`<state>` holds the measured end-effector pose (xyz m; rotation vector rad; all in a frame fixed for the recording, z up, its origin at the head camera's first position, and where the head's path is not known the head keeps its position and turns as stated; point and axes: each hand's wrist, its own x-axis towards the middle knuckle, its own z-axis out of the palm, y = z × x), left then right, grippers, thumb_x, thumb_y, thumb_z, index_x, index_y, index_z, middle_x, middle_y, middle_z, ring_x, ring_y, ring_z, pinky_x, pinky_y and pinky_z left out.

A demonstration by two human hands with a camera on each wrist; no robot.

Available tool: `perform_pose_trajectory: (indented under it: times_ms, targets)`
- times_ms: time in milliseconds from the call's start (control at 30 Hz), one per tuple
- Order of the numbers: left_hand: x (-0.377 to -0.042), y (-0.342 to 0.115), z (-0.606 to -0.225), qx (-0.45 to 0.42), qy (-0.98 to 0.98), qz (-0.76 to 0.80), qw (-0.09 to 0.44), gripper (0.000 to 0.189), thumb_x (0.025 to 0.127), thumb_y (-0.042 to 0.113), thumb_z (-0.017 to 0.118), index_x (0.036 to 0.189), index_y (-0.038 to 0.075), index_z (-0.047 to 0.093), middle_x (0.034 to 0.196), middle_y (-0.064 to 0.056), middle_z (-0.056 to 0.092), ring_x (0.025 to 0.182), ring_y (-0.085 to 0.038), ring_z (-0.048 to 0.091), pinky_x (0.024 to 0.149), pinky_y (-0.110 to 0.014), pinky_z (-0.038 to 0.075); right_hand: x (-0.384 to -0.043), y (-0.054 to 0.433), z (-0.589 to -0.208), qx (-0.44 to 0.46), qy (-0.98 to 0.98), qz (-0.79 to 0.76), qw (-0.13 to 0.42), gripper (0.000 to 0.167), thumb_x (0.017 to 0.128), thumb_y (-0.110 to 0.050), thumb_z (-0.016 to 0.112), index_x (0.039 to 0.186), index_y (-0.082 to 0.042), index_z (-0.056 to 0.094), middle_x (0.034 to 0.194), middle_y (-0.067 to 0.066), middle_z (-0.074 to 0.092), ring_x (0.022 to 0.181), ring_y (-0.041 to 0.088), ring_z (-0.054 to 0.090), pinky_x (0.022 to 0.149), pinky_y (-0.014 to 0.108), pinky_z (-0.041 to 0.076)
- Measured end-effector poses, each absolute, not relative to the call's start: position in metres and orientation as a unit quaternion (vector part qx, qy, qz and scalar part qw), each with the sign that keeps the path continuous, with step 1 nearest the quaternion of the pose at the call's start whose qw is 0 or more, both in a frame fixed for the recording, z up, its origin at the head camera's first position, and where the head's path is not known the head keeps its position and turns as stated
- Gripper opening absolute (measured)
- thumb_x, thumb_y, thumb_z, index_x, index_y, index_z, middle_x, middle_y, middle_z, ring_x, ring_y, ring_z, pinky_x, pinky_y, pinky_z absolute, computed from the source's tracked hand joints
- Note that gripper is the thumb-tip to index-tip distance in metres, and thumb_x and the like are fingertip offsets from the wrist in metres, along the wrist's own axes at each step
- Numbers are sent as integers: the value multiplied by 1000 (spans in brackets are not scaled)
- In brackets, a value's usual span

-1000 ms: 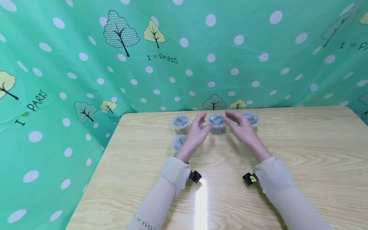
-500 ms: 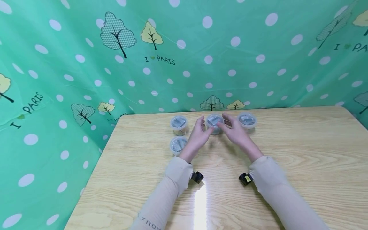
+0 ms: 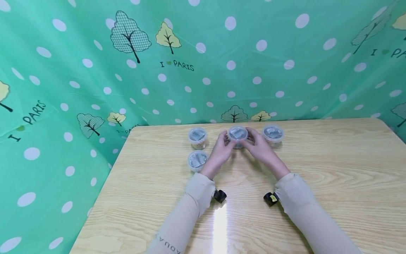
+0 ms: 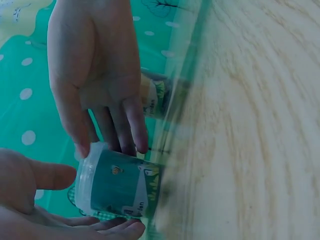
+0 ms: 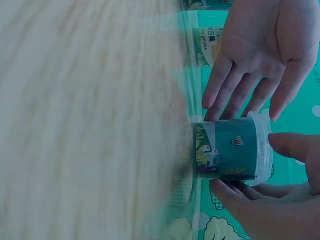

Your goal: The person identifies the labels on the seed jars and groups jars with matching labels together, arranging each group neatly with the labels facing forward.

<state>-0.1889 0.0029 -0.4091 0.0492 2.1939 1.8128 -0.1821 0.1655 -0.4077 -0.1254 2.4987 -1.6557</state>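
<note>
A lidded plastic tub (image 3: 238, 133) with a green picture label stands at the back middle of the table, upright. My left hand (image 3: 222, 150) cups its left side and my right hand (image 3: 260, 148) its right side, thumbs toward the front of the rim. In the left wrist view the tub (image 4: 125, 182) shows between both hands, with the left thumb (image 4: 57, 176) close to the lid. In the right wrist view the right fingers (image 5: 235, 192) lie along the tub's side and the thumb is right at the lid's edge. The fingers' far ends are partly hidden behind the tub.
To the left stand two similar tubs, one at the back (image 3: 197, 137) and one in front (image 3: 197, 161), close to my left forearm. Another tub (image 3: 273, 133) stands just right of my right hand. A green curtain (image 3: 203, 81) hangs behind the wooden table (image 3: 152, 197).
Both hands have closed in on the middle tub from its sides, the thumbs coming to the front of its rim. The tubs stay in place; the view has shifted slightly.
</note>
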Motion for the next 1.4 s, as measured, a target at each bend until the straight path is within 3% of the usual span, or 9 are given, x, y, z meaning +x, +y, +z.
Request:
perform_pose_trajectory:
  times_ms: [167,467,1033,1233,1400]
  targets:
    - [-189,-2,-410,19,764,629,141,61,105,25,48,156,5,21,157,-20,33,145,-31,34,119,-41,32,-183,161,-409,-50,830,-550,75,67,103,-17,54,155,4,17,156,29,29,143,43,33,116,51,34]
    - [-184,4,-410,34,770,626,113,52,105,20,49,151,6,34,149,-18,46,138,-30,45,114,-39,40,-178,167,-410,-43,842,-534,70,64,103,-18,54,155,2,21,154,28,34,141,43,36,116,52,35]
    - [-176,-1,-399,27,774,625,98,51,104,28,52,147,5,40,140,-18,53,131,-28,51,109,-38,46,-167,167,-401,-60,833,-548,47,61,102,-22,56,151,4,29,147,30,43,134,44,44,110,53,42]
    - [-172,-4,-394,29,772,629,93,50,103,29,54,145,4,41,136,-18,55,126,-29,54,100,-37,52,-161,166,-394,-65,824,-561,41,65,101,-27,57,151,4,29,145,30,43,136,43,43,114,53,37]
    - [-168,-6,-391,36,778,621,88,50,102,30,55,143,5,43,135,-18,55,126,-29,54,100,-38,52,-155,166,-389,-59,818,-571,40,67,101,-29,59,151,3,29,147,29,42,137,41,41,114,53,36]
